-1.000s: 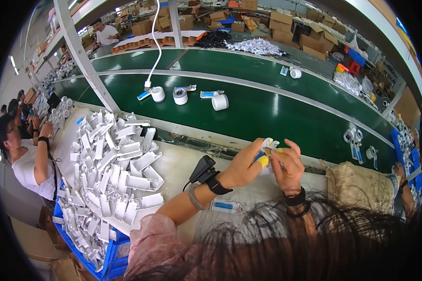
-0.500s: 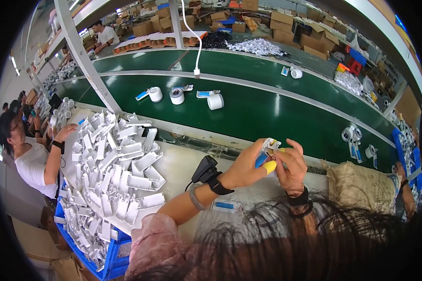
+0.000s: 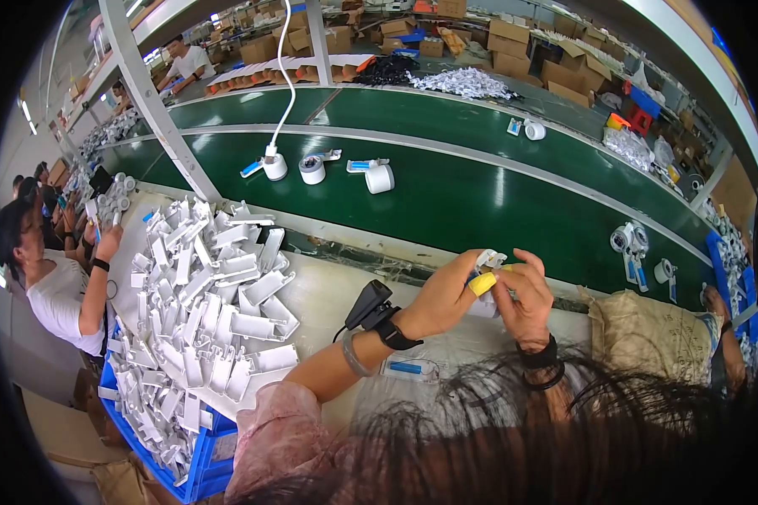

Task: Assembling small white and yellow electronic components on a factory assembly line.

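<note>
The person's left hand has its thumb and fingers clamped on a small, glossy white plastic housing, largely hidden by the grip, which is held up in the air above the far edge of the pale, film-covered worktable. The right hand meets it from the other side, thumb and forefinger drawn together against the housing; whether they pinch some smaller piece there cannot be told. A bright yellow rubbery cover wraps the left thumb, and a black device sits at the left wrist beside a black strap. Nearer the worktable's near edge, below the hands, lies a small blue cylinder. A tall heap of white, trough-shaped plastic shells covers the left end of the worktable, and more shells fill a blue plastic crate at its near left corner. Toward the far right corner slumps a tan woven sack. Beyond the worktable's far edge runs a glossy green conveyor belt, carrying three short white drum-shaped units with blue-and-white pieces beside them, left of its middle, and further units near its right end. A white cable hangs over the leftmost drum. Past the worktable's left edge stands a co-worker in a white shirt.
</note>
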Motion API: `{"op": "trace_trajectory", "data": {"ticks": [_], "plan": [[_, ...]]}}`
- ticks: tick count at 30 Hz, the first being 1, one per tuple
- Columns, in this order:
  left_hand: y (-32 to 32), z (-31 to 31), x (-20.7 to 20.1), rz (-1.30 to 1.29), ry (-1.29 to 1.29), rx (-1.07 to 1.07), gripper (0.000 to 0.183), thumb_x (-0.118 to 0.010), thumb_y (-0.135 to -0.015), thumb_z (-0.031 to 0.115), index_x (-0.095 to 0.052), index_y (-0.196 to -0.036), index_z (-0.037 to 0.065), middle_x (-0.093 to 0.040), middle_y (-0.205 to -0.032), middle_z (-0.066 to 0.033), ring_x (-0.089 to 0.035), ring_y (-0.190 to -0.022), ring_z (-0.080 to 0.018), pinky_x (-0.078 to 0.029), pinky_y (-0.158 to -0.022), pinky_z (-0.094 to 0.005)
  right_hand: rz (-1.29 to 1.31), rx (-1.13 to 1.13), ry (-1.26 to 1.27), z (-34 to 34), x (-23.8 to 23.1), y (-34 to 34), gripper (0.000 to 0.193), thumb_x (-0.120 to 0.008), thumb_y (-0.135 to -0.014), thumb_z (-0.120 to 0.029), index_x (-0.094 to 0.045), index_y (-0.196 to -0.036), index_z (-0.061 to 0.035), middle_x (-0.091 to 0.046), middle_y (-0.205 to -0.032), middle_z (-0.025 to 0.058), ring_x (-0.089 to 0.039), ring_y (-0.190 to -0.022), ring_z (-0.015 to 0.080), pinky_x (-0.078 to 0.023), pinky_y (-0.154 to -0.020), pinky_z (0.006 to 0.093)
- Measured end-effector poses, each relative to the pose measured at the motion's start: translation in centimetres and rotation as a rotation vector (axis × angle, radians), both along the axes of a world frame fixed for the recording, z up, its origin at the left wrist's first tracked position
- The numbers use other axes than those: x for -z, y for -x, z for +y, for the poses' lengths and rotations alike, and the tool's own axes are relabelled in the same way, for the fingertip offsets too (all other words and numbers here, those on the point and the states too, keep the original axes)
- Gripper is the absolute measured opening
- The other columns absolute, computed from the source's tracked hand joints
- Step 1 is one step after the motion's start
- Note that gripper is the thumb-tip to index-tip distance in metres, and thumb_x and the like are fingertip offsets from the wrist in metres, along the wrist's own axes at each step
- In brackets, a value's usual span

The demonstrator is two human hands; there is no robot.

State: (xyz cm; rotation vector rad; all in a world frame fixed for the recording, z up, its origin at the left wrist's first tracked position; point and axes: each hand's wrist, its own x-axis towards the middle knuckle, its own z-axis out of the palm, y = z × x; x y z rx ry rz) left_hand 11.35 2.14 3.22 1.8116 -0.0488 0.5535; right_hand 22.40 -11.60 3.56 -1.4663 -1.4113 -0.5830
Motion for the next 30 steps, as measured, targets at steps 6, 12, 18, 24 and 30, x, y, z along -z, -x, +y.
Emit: {"op": "trace_trajectory", "data": {"ticks": [6, 12, 18, 24, 30], "plan": [[-0.1, 0.0, 0.3, -0.027, -0.025, -0.029, 0.041, -0.051, -0.09, 0.004, -0.046, -0.131, -0.001, -0.062, -0.107, -0.0201, -0.062, -0.093, -0.0349, -0.049, -0.08, -0.0386, 0.038, 0.0, 0.025, -0.1, 0.4, 0.0, 0.025, -0.072, -0.073, 0.008, -0.068, -0.095, -0.0034, -0.063, -0.089, 0.011, -0.062, -0.099, 0.0336, -0.051, -0.087, 0.0411], [0.0, -0.3, 0.5, -0.071, -0.006, -0.074, 0.031, -0.052, -0.095, 0.008, -0.053, -0.125, -0.001, -0.063, -0.092, -0.0079, -0.06, -0.076, -0.0144, -0.05, -0.068, -0.0288, 0.078, 0.007, 0.022, -0.1, 0.3, 0.7, 0.022, -0.071, -0.073, 0.008, -0.067, -0.092, -0.0023, -0.062, -0.087, 0.011, -0.062, -0.1, 0.0337, -0.051, -0.085, 0.0405], [0.2, -0.4, 0.4, -0.061, -0.101, -0.177, 0.025, -0.052, -0.094, 0.007, -0.058, -0.117, -0.001, -0.064, -0.082, -0.0113, -0.061, -0.07, -0.0171, -0.049, -0.064, -0.0293, 0.046, 0.015, 0.021, 0.0, 0.2, 1.4, 0.02, -0.072, -0.072, 0.008, -0.065, -0.089, -0.0013, -0.062, -0.086, 0.0113, -0.062, -0.093, 0.0329, -0.051, -0.086, 0.0427], [-0.8, 1.4, 0.0, 0.153, 0.029, -0.168, 0.023, -0.05, -0.095, 0.013, -0.056, -0.114, 0.002, -0.064, -0.078, -0.0156, -0.061, -0.066, -0.0378, -0.049, -0.061, -0.0433, -0.026, 0.161, 0.192, 1.0, -1.2, 0.7, 0.018, -0.072, -0.076, 0.001, -0.065, -0.092, -0.0039, -0.065, -0.087, 0.011, -0.062, -0.082, 0.0304, -0.045, -0.082, 0.0402], [-1.6, 7.0, 2.6, -0.078, -0.476, -0.694, 0.051, -0.057, -0.089, 0.008, -0.043, -0.137, -0.004, -0.036, -0.14, -0.0268, -0.038, -0.125, -0.0419, -0.032, -0.105, -0.0478, 0.109, -0.021, 0.524, -0.2, -1.8, 1.6, 0.02, -0.074, -0.079, -0.019, -0.063, -0.087, -0.0045, -0.067, -0.085, 0.0116, -0.064, -0.079, 0.0314, -0.047, -0.073, 0.0406]]}}
